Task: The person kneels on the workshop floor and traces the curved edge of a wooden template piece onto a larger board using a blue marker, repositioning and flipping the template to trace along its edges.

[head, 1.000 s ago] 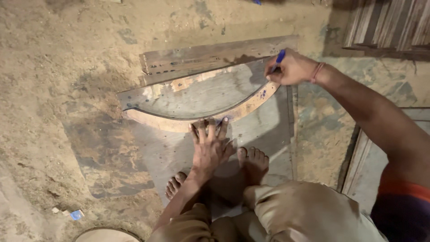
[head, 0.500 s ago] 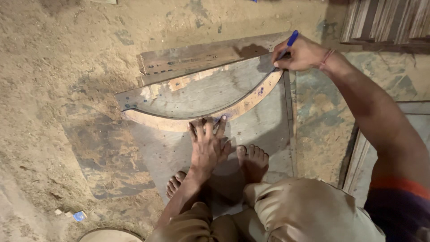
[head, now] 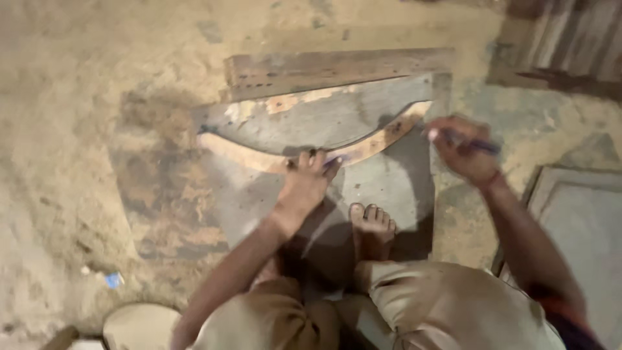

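A curved wooden template (head: 363,146) lies on a grey flat board (head: 389,188) on the dirt floor. My left hand (head: 308,185) presses flat on the template's lower middle. My right hand (head: 463,149) holds a blue pen (head: 473,142) just off the template's right end, blurred by motion. I squat on the board; one bare foot (head: 370,223) shows below the template.
A weathered plank (head: 324,71) lies behind the board. Stacked wood (head: 564,52) sits at the upper right, a grey panel (head: 583,227) at the right. A round pale object (head: 139,324) and a small blue scrap (head: 113,280) lie at the lower left.
My right hand with the pen has moved down from the template's upper right tip toward me. The view has shifted and blurred. My left hand stays pressed on the template.
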Motion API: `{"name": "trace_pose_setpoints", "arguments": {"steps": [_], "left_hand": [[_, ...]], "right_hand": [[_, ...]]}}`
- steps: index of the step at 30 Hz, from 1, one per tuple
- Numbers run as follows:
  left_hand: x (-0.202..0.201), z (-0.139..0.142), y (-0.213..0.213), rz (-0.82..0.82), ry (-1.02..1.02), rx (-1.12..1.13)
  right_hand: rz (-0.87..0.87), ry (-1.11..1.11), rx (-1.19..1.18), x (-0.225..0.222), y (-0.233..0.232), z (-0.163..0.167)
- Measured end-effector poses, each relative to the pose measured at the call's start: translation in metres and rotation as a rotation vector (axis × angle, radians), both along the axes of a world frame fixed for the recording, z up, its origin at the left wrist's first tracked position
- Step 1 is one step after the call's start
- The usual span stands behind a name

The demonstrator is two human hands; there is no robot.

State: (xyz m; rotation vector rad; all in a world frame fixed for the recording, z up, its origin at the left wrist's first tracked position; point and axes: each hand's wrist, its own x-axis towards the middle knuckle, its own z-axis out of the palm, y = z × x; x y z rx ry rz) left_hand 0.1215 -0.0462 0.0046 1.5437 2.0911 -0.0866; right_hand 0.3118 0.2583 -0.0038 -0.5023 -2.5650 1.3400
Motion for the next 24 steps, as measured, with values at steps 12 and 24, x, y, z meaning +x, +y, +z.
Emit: {"name": "trace_pose_setpoints", "arguments": {"steps": [12,24], "left_hand": [[-0.082,-0.055,0.033,-0.177,-0.267,-0.253],[-0.066,-0.058,0.071,-0.040,-0.293,-0.307]], "right_hand": [[0.392,0.205,0.096,-0.054,-0.190,0.016],[0.669,0.230,0.497,-0.206,-0.332,-0.035]]}}
